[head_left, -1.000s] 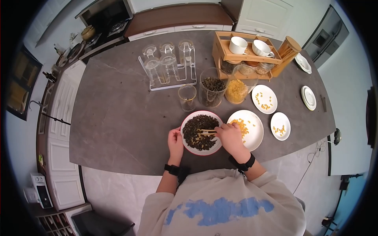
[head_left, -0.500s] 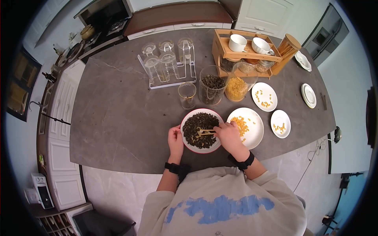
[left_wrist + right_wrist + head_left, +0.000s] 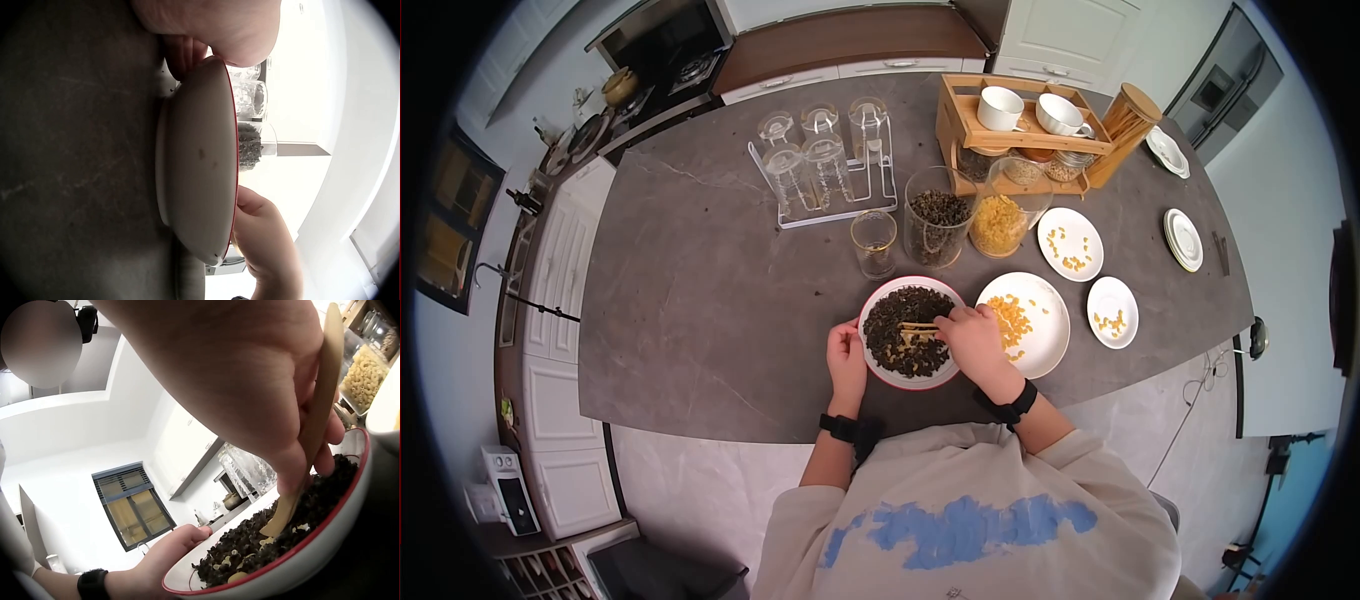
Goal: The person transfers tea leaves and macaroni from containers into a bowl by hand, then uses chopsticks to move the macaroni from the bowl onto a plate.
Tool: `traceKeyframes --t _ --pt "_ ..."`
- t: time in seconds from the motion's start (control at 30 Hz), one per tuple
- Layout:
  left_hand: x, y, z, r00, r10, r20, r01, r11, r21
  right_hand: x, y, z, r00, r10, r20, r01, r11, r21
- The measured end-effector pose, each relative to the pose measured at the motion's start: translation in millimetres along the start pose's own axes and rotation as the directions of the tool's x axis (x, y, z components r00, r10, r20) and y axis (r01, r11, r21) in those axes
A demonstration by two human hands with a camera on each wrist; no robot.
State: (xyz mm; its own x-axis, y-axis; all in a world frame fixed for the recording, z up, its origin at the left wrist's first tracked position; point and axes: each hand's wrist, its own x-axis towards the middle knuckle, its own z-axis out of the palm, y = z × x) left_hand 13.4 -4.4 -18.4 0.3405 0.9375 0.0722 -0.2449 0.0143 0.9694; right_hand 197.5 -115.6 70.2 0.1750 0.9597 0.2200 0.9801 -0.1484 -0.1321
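A white bowl with a red rim holds dark dried leaves, with some pale yellow pieces among them. My left hand grips the bowl's left rim, thumb at the edge and fingers on the outer side. With my right hand I pinch a pair of wooden tongs, whose tips reach down into the leaves. Just right of the bowl lies a white plate with yellow pasta pieces, partly covered by my right hand.
Behind the bowl stand an empty glass, a jar of dark leaves and a jar of yellow pasta. Two small plates with pasta, an oval one and another, lie right. Farther back are a glass rack and a wooden shelf.
My right hand has shifted slightly left over the bowl, and the tongs' prongs have gone from spread to closer together. The left hand keeps its place on the rim.
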Motion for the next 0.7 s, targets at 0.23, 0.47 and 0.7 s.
traceKeyframes --t 0.23,0.47,0.7 --pt "0.4 -0.3 1.2 1.0 0.007 -0.002 -0.007 1.0 -0.02 -4.0 1.8 -1.1 1.0 0.008 0.026 -0.009 1.0 0.013" --pt "0.8 -0.6 0.7 1.0 0.008 0.001 -0.008 1.0 -0.004 -15.6 4.0 -5.6 0.999 0.008 0.054 -0.01 1.0 0.03" --pt "-0.2 0.7 0.8 1.0 0.014 0.003 -0.014 1.0 -0.011 -25.5 15.6 -24.7 0.993 0.078 -0.084 -0.069 0.993 0.098"
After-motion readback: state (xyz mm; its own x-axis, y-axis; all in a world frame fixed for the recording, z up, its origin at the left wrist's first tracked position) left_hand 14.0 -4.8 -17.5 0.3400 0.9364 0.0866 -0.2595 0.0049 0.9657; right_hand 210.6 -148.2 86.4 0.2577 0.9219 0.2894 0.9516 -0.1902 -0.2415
